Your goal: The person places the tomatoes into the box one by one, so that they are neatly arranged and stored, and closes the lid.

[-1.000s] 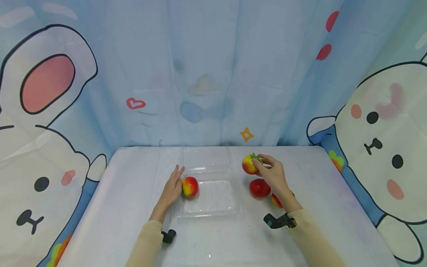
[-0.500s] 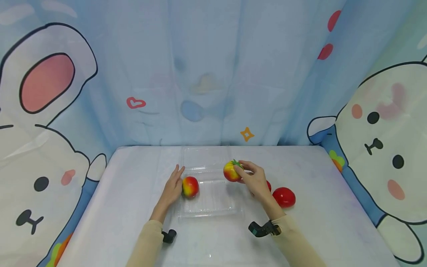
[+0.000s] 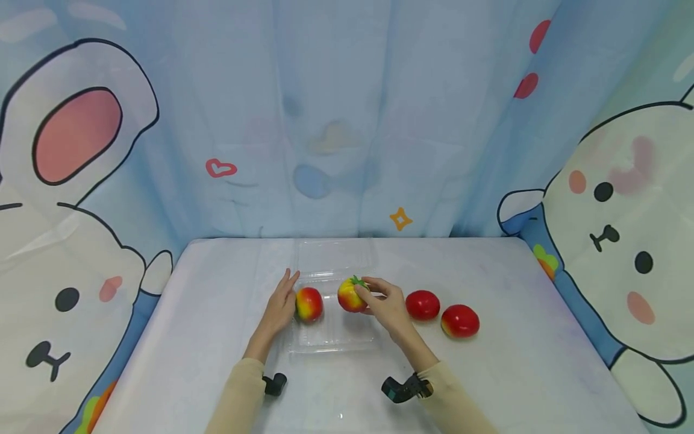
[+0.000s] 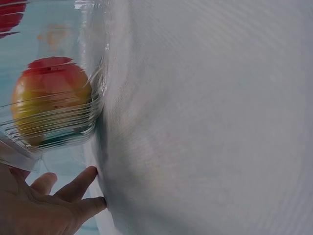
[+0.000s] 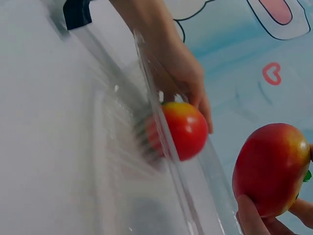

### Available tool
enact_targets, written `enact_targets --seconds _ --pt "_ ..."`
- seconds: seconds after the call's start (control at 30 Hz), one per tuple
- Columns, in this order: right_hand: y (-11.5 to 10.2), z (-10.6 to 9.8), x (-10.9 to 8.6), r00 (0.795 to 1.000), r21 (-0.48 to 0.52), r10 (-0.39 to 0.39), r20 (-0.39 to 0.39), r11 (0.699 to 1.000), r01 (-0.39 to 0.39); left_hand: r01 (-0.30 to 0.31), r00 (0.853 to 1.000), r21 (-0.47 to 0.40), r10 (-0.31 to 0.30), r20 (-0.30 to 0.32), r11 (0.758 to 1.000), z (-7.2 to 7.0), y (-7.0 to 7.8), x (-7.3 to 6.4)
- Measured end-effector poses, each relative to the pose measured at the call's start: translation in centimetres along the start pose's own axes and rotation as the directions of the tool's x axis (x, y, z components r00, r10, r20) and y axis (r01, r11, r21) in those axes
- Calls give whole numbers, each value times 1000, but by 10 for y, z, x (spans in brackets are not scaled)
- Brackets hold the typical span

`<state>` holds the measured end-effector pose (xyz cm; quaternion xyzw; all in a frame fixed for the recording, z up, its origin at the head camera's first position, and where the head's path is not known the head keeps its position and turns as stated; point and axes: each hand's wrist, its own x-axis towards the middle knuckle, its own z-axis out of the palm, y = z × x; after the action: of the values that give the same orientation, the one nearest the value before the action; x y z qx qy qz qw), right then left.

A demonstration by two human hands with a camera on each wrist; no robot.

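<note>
Held fruit: a red and yellow one point(image 3: 351, 295) with a green leafy top, in the air above the right half of the clear box point(image 3: 347, 331); the right wrist view shows a gap between it and the fruit in the box.
Right hand point(image 3: 389, 306): thumb and fingers clamped on the held fruit at its leafy end.
Left hand point(image 3: 279, 310): along the left wall of the box, fingers mostly straight and spread apart in the left wrist view, gripping no fruit; how firmly it presses the box, if at all, I cannot tell.
Fruit in the box: one point(image 3: 309, 304), against the left wall beside the left hand.
Box and lid: the box sits in from the far edge of the table point(image 3: 217, 301); the lid point(image 3: 335, 256) lies folded back towards that edge.
Loose fruit: a red one point(image 3: 423, 305) to the right of the box, and another red one point(image 3: 459, 321) just beyond it, nearer the table's right edge.
Step in hand: as I judge it, filling the box, with the second fruit being brought in and two more outside.
Next move: it would call for lowering the held fruit to the bare floor right of its neighbour, then spreading the right fingers once it rests, so it does not roll. The left hand could steady the light box meanwhile.
</note>
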<state>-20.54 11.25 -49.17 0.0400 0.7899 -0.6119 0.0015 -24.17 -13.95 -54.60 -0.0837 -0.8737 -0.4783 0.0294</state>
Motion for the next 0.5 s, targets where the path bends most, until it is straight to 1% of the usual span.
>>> enact_targets --seconds 0.2,0.5 --pt "5 19 -8 999 12 9 40 1000 -10 -4 1000 -6 4 1 1000 1 -1 0" --pt "7 35 -17 997 21 -8 73 1000 6 -5 1000 -18 4 -10 1000 1 -3 -1"
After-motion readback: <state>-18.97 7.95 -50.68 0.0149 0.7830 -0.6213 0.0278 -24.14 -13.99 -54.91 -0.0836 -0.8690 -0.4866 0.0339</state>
